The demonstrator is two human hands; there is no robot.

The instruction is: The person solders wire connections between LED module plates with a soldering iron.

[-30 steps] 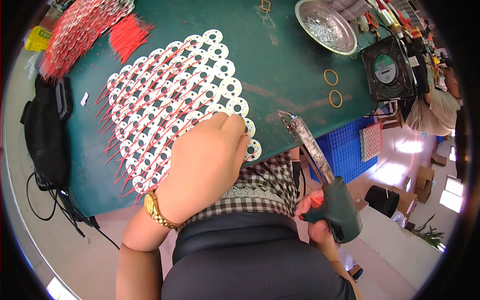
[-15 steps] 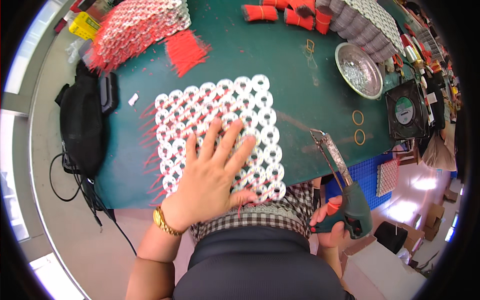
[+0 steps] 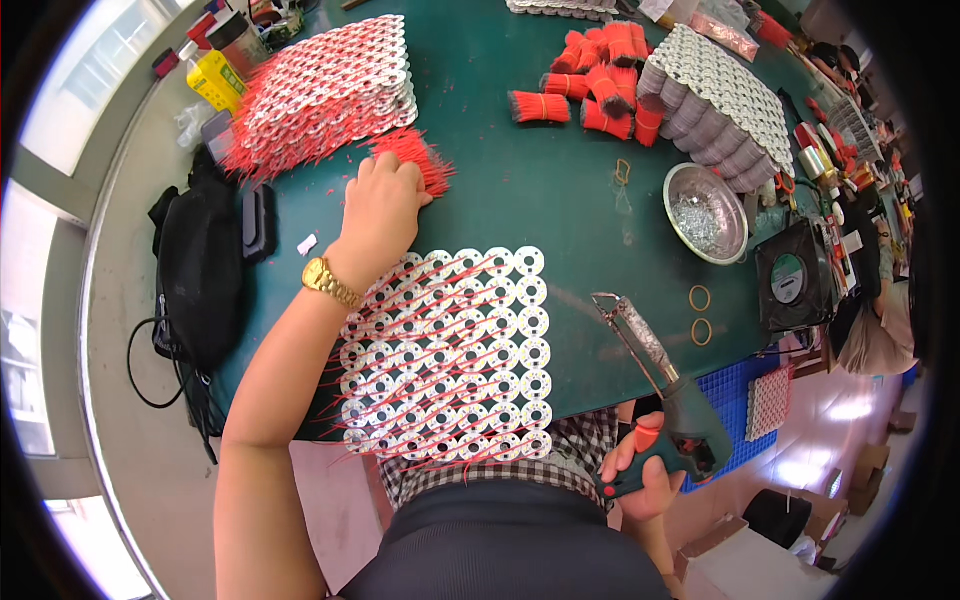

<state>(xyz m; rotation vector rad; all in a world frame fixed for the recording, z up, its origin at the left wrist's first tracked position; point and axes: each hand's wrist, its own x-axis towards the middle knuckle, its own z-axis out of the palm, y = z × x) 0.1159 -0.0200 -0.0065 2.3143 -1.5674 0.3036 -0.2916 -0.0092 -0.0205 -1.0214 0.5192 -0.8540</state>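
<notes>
My left hand (image 3: 380, 208) reaches past the panel to a loose pile of red wires (image 3: 428, 160); its fingers are curled together at the pile's near edge and their tips are hidden. Closed round the grip of a dark green soldering gun (image 3: 692, 425) is my right hand (image 3: 650, 482). The gun's metal tip points up and left, apart from the panel. Between my arms lies a square panel of white ring-shaped circuit boards (image 3: 535, 352), with red wires slanting across most of its rings. The rightmost column carries few wires.
Beyond my left hand stands a stack of wired panels (image 3: 340, 80). At the far right are bundles of red wires (image 3: 605, 90), a stack of bare panels (image 3: 725, 100), a metal bowl (image 3: 737, 240) and a black fan (image 3: 795, 280). A black bag (image 3: 200, 270) lies at the left.
My left hand has left the panel and moved away to the red wire pile, its spread fingers now curled. The view has shifted, so the table sits lower; the right hand still holds the soldering gun.
</notes>
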